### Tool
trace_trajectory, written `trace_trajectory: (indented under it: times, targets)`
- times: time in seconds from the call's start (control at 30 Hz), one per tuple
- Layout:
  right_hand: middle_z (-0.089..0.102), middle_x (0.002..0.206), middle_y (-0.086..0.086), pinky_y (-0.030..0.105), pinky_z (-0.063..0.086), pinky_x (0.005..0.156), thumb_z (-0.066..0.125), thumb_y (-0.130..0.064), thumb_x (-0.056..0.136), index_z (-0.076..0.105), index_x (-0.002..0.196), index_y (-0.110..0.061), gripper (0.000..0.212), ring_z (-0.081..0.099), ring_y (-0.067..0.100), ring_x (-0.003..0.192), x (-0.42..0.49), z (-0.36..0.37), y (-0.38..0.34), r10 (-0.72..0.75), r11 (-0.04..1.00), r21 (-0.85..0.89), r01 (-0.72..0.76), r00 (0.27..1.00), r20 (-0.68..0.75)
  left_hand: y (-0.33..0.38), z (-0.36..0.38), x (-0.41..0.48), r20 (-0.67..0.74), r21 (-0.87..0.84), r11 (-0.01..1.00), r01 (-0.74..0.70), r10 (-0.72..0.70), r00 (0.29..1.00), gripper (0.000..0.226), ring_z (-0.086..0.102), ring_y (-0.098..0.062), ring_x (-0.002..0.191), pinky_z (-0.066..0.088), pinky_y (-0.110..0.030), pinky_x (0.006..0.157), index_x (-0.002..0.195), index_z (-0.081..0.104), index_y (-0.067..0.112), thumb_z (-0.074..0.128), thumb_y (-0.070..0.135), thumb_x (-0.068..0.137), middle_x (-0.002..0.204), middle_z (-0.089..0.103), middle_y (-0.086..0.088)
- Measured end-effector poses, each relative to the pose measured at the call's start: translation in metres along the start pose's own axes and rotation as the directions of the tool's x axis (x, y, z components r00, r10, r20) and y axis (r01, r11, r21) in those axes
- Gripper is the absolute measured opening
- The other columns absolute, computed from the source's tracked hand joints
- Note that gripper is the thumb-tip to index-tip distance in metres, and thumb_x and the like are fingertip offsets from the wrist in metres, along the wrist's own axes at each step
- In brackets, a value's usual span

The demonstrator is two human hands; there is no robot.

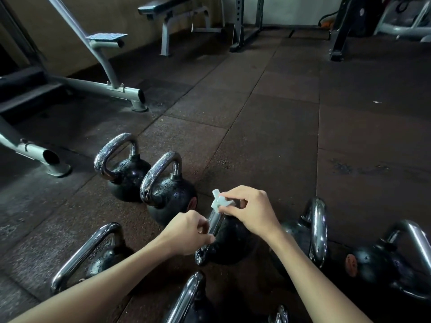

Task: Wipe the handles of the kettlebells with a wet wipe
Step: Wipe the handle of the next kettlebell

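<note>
Chrome handle (213, 226) of the black kettlebell (233, 243), lower centre: left hand (189, 231) fingers clamp it steady; right hand (250, 209) pinches the white wet wipe (218, 201) at its top. Best wrap fully, then drag down.

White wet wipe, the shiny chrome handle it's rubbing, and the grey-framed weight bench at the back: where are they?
White wet wipe (218, 201): head view, on the crumpled tip that sticks out.
Shiny chrome handle (213, 223): head view, on the bare stretch of bar below the wipe.
Grey-framed weight bench (168, 7): head view, on its dark pad.
</note>
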State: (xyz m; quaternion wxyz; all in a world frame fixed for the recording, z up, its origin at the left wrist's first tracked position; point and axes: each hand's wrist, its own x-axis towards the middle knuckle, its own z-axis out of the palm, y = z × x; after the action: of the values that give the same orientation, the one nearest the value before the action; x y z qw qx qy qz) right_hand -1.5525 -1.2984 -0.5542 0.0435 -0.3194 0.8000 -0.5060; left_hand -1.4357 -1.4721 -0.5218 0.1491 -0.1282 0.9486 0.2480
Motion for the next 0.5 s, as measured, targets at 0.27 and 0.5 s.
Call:
trace_trajectory:
  times: [0.27, 0.5]
  targets:
    - [0.076, 0.099, -0.02, 0.01, 0.046, 0.076, 0.086, -0.036, 0.079, 0.08, 0.111, -0.031, 0.033, 0.066, 0.008, 0.09, 0.018, 0.005, 0.013, 0.249, 0.963, 0.119, -0.244, 0.968, -0.034, -0.01, -0.005, -0.013, -0.029, -0.027, 0.998, -0.057, 0.057, 0.998, 0.017, 0.066, -0.007, 0.076, 0.049, -0.021, 0.071, 0.093, 0.075, 0.028, 0.076, 0.044, 0.088, 0.081, 0.074, 0.007]
    - [0.078, 0.096, -0.019, 0.011, 0.049, 0.079, 0.084, -0.03, 0.083, 0.081, 0.109, -0.028, 0.026, 0.069, -0.007, 0.086, 0.02, 0.003, 0.023, 0.312, 0.921, 0.256, -0.293, 0.95, -0.036, -0.007, -0.002, -0.005, 0.008, -0.033, 0.996, -0.082, 0.082, 0.997, 0.03, 0.072, -0.012, 0.087, 0.055, -0.036, 0.083, 0.101, 0.076, 0.021, 0.077, 0.047, 0.087, 0.09, 0.078, 0.005]
